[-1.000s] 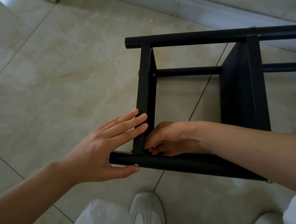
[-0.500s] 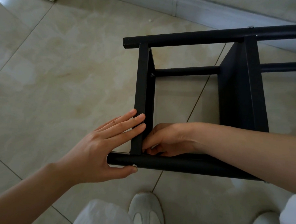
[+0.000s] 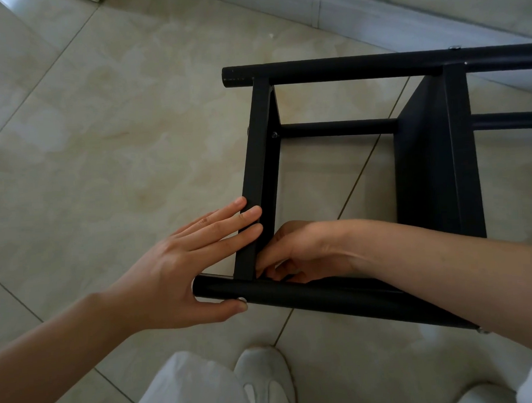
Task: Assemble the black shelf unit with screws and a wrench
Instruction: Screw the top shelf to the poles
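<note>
Black shelf unit [image 3: 435, 161] lies on its side on the tiled floor [image 3: 101, 133], filling the right half of the frame, with one round tube along the top and another across the lower centre.

Left hand [image 3: 175, 267]: fingers straight and together, laid flat against the flat cross bar [image 3: 258, 158] just above its joint with the near tube [image 3: 309, 294]; the thumb tip touches that tube from below. It pushes and steadies without curling round anything.

Right hand [image 3: 295, 252]: reached inside the frame at the same corner, fingers curled down at the joint. I judge it is working a screw there, but I cannot see any screw or wrench in it.

Handling, my reading: painted metal, stiff, moderately heavy, smooth enough to slip under a palm. The tubes look the best places to take hold, since they allow a full wrap; the flat bar suits pressing only. With one corner likely loose, I would expect the frame to rack if lifted by a single tube.

A screw head [image 3: 274, 135] shows at the middle rail.
</note>
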